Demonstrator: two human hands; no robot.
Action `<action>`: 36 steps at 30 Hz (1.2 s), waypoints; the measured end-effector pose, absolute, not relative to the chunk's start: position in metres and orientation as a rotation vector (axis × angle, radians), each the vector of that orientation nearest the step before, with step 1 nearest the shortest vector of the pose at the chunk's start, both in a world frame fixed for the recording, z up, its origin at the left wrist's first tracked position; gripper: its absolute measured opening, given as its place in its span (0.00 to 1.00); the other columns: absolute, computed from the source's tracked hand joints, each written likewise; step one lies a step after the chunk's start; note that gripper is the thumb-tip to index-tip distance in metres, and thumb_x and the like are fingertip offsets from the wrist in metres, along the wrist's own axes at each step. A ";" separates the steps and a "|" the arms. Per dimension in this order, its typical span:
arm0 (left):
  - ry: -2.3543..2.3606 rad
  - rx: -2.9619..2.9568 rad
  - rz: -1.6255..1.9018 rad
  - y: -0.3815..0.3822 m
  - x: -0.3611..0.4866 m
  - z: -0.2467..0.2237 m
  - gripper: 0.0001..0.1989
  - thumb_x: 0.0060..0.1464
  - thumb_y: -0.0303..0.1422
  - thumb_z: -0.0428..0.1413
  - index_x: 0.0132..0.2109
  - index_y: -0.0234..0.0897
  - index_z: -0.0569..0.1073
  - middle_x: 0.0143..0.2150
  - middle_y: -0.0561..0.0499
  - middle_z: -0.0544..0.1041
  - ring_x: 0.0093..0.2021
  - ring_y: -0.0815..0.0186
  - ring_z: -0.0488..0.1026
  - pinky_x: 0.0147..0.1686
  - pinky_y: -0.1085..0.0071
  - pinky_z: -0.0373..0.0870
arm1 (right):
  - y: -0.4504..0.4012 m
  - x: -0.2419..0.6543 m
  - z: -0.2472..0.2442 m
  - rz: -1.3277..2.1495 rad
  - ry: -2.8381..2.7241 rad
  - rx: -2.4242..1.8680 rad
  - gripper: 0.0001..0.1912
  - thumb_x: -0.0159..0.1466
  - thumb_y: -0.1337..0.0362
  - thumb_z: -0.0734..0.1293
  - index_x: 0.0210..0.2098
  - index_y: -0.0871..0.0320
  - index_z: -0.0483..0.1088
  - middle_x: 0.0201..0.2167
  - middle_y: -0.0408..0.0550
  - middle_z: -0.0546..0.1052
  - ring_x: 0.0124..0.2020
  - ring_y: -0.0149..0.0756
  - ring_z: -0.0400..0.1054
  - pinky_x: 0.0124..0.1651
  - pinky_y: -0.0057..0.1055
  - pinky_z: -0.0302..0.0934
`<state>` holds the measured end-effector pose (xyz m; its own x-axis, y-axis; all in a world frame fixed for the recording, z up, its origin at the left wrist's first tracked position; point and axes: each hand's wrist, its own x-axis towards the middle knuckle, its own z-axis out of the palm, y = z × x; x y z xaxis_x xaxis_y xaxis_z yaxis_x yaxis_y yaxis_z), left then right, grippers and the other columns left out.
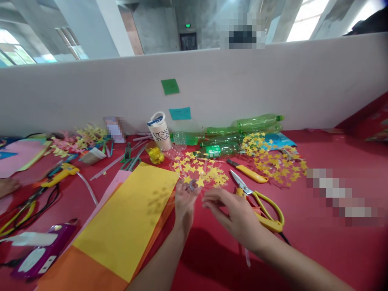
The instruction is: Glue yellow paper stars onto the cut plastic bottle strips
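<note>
My left hand (184, 202) is closed around the clear neck of a cut plastic bottle (193, 185). Yellow paper stars (200, 167) stand out from its clear strips like a flower. Just to the right, my right hand (232, 214) is bent with thumb and fingertips drawn together; anything between them is too small to make out. Beneath and beyond this hand lie a yellow glue gun (268, 223) and yellow-handled scissors (242, 184). A second star-covered piece (273, 159) rests farther back on the right.
Green plastic bottles (257, 122) and a white cup (160, 133) stand along the white partition (121, 89). A yellow utility knife (251, 173) lies behind the scissors. Yellow paper sheets (127, 218) cover the left side, beside a purple power strip (42, 250). Another person's hand (9, 188) is at far left.
</note>
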<state>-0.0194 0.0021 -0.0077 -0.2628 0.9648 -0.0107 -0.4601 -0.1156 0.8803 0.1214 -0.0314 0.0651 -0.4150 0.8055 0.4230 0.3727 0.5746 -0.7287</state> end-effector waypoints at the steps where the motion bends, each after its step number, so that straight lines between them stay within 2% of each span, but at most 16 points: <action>1: 0.983 0.737 1.627 0.001 -0.018 -0.008 0.17 0.43 0.29 0.63 0.38 0.38 0.64 0.36 0.54 0.73 0.39 0.68 0.73 0.44 0.69 0.66 | -0.031 0.121 0.064 0.693 -1.989 -0.943 0.11 0.65 0.70 0.60 0.47 0.54 0.64 0.36 0.43 0.77 0.36 0.28 0.72 0.39 0.24 0.64; 8: 0.975 0.757 1.619 -0.001 -0.016 -0.007 0.17 0.43 0.29 0.63 0.38 0.39 0.64 0.35 0.54 0.72 0.38 0.68 0.73 0.43 0.69 0.67 | -0.031 0.122 0.064 0.578 -1.995 -0.960 0.11 0.66 0.69 0.60 0.47 0.54 0.66 0.40 0.46 0.78 0.40 0.31 0.73 0.43 0.27 0.65; 15: 0.994 0.762 1.623 -0.002 -0.016 -0.008 0.15 0.44 0.29 0.63 0.37 0.40 0.65 0.35 0.52 0.73 0.39 0.64 0.73 0.44 0.67 0.67 | -0.034 0.122 0.068 0.510 -2.045 -0.917 0.10 0.66 0.70 0.59 0.43 0.56 0.69 0.37 0.47 0.77 0.37 0.31 0.71 0.40 0.27 0.65; 23: 1.000 0.688 1.592 0.001 -0.018 -0.018 0.23 0.39 0.28 0.66 0.41 0.40 0.63 0.35 0.52 0.74 0.39 0.65 0.75 0.43 0.68 0.68 | -0.036 0.120 0.066 0.533 -2.118 -0.891 0.09 0.67 0.71 0.56 0.36 0.58 0.66 0.34 0.50 0.74 0.35 0.34 0.70 0.37 0.28 0.63; 27: 0.997 0.718 1.606 0.001 -0.018 -0.015 0.19 0.43 0.29 0.64 0.41 0.40 0.64 0.36 0.53 0.74 0.38 0.67 0.74 0.41 0.70 0.68 | -0.038 0.119 0.067 0.610 -2.083 -1.006 0.06 0.66 0.71 0.58 0.38 0.57 0.65 0.32 0.47 0.73 0.32 0.32 0.68 0.36 0.28 0.62; 32: 0.999 0.723 1.641 0.002 -0.016 -0.010 0.18 0.42 0.29 0.64 0.40 0.38 0.66 0.35 0.55 0.74 0.38 0.67 0.74 0.43 0.70 0.67 | -0.039 0.119 0.069 0.660 -2.052 -0.976 0.08 0.64 0.72 0.59 0.40 0.56 0.64 0.35 0.45 0.73 0.35 0.32 0.68 0.39 0.28 0.63; 36: 0.996 0.725 1.627 0.003 -0.013 -0.009 0.19 0.42 0.27 0.64 0.41 0.38 0.64 0.36 0.54 0.74 0.38 0.68 0.73 0.41 0.70 0.68 | -0.038 0.120 0.069 0.641 -2.014 -0.991 0.07 0.64 0.72 0.59 0.39 0.56 0.64 0.35 0.46 0.73 0.36 0.33 0.69 0.42 0.30 0.64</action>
<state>-0.0125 0.0027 -0.0091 -0.2698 0.9626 -0.0239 -0.4588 -0.1067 0.8821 0.1200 -0.0379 0.0693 -0.3869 0.8180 0.4256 0.4214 0.5674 -0.7075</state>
